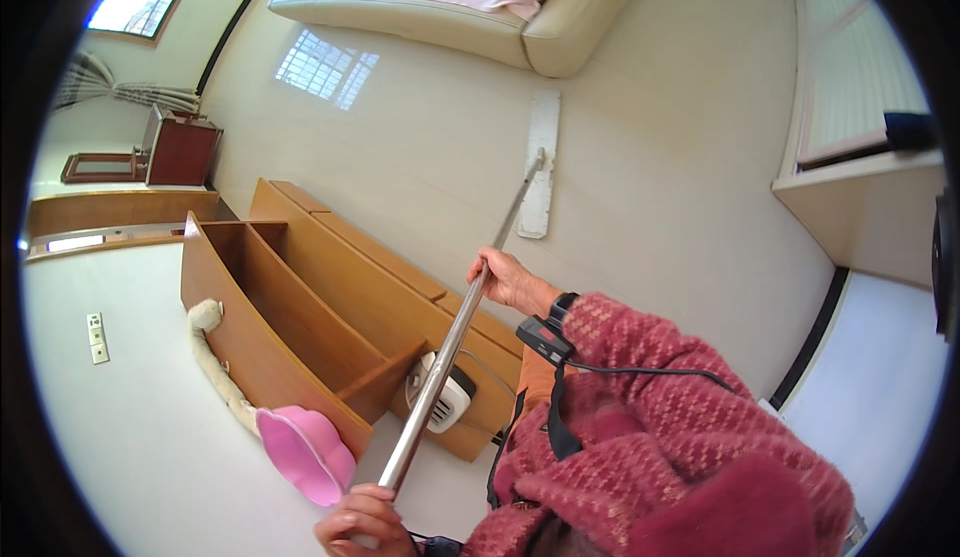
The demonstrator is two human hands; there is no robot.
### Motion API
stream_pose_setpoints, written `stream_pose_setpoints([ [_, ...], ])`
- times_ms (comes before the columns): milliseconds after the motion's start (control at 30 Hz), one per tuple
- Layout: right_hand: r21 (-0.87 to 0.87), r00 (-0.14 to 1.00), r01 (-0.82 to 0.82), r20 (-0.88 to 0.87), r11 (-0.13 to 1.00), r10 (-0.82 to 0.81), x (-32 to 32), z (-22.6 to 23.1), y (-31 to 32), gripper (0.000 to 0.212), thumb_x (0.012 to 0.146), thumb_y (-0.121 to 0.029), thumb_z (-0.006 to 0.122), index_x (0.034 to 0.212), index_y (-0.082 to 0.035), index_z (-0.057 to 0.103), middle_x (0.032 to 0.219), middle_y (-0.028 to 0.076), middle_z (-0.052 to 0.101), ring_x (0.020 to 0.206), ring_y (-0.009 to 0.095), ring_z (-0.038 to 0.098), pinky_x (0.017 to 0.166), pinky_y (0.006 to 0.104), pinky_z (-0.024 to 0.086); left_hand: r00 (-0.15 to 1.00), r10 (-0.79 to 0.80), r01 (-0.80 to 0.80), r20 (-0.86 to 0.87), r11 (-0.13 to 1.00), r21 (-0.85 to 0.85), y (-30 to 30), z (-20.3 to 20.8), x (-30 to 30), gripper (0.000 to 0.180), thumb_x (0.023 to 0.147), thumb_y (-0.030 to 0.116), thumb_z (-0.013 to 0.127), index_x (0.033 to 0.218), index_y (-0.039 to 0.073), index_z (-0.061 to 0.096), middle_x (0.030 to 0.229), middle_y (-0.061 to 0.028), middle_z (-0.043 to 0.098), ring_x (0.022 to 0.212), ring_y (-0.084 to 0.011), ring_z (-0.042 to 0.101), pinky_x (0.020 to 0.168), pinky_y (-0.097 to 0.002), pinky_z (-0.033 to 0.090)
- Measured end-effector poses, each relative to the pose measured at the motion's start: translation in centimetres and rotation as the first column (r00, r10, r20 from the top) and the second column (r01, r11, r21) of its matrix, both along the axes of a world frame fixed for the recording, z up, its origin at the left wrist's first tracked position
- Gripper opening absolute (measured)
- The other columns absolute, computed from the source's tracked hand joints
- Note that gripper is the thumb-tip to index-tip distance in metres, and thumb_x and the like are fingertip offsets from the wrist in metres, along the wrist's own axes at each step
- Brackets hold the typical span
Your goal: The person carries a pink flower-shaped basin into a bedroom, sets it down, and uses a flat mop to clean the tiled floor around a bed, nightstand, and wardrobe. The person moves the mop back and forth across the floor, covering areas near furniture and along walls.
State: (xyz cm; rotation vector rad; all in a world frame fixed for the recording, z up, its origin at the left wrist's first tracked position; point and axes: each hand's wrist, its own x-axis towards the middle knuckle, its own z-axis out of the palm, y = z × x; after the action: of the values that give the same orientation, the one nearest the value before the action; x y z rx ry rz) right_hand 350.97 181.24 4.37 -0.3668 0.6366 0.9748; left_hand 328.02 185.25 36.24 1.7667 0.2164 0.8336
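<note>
A flat mop with a long metal handle (440,377) slants across the view from the lower left toward the upper middle. Its flat white head (540,172) lies on the pale floor, a little in front of the bed. My right hand (507,279) is wrapped round the lower part of the handle, closer to the head. At the handle's top end, my left hand (365,524) is closed on it near the lower edge of the view. My right wrist carries a black device strapped on, with a cable running along the red sleeve.
A bed (400,17) with a pink sheet stands ahead. A wooden shelf unit (300,307) is at the left, with a pink basin (305,452) and a white appliance (448,397) by it. A pale cabinet (870,212) stands right, a dark red nightstand (182,147) far left.
</note>
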Motion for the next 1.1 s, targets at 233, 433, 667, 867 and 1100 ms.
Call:
stream_pose_setpoints([
  [233, -0.114, 0.998, -0.03, -0.056, 0.993, 0.024, 5.5, 5.3, 11.0, 0.013, 0.082, -0.01, 0.045, 0.076, 0.001, 0.04, 0.061, 0.009, 0.045, 0.052, 0.02, 0.05, 0.048, 0.0336, 0.048, 0.996, 0.021, -0.007, -0.085, 0.988, 0.157, 9.0, 0.0, 10.0, 0.036, 0.097, 0.035, 0.027, 0.098, 0.003, 0.044, 0.043, 0.0005, 0.037, 0.046, -0.0132, 0.042, 0.065, -0.0335, 0.043],
  [433, -0.13, 0.991, -0.12, 0.047, 0.984, 0.127, 13.5, 5.7, 17.2, 0.01, 0.079, -0.006, 0.046, 0.077, -0.001, 0.037, 0.062, 0.008, 0.043, 0.05, 0.018, 0.045, 0.047, 0.0338, 0.046, 0.994, -0.023, 0.035, -0.111, 0.994, 0.104, 14.6, -0.7, 16.8, 0.033, 0.095, 0.035, 0.036, 0.096, 0.003, 0.047, 0.046, 0.0002, 0.041, 0.05, -0.0142, 0.045, 0.067, -0.0368, 0.043],
  [667, -0.055, 0.972, -0.231, 0.039, 0.971, 0.233, 29.4, 2.2, 26.6, 0.007, 0.08, -0.004, 0.042, 0.076, -0.001, 0.037, 0.062, 0.007, 0.041, 0.052, 0.018, 0.044, 0.048, 0.0325, 0.045, 0.979, -0.039, 0.071, -0.199, 0.986, 0.152, 20.5, -3.3, 31.5, 0.027, 0.092, 0.028, 0.047, 0.095, 0.002, 0.052, 0.05, -0.0017, 0.048, 0.052, -0.0147, 0.049, 0.073, -0.0394, 0.045],
  [867, 0.011, 0.939, -0.342, -0.03, 0.94, 0.342, 40.3, 0.7, 34.5, 0.008, 0.082, -0.004, 0.04, 0.075, -0.002, 0.037, 0.061, 0.006, 0.039, 0.05, 0.016, 0.042, 0.046, 0.0308, 0.044, 0.952, -0.051, 0.087, -0.303, 0.991, 0.106, 25.6, -3.5, 42.7, 0.015, 0.082, 0.006, 0.058, 0.094, -0.003, 0.059, 0.063, -0.0043, 0.053, 0.064, -0.0191, 0.056, 0.077, -0.0423, 0.048],
  [1100, -0.025, 0.898, -0.439, 0.025, 0.898, 0.44, 49.4, -0.8, 46.4, 0.011, 0.083, -0.005, 0.039, 0.073, -0.002, 0.037, 0.059, 0.005, 0.039, 0.048, 0.015, 0.041, 0.045, 0.029, 0.043, 0.94, 0.016, 0.029, -0.34, 0.991, 0.128, 35.7, -5.4, 52.0, 0.023, 0.08, 0.002, 0.057, 0.103, -0.003, 0.055, 0.062, -0.0033, 0.052, 0.063, -0.018, 0.055, 0.079, -0.0412, 0.047],
])
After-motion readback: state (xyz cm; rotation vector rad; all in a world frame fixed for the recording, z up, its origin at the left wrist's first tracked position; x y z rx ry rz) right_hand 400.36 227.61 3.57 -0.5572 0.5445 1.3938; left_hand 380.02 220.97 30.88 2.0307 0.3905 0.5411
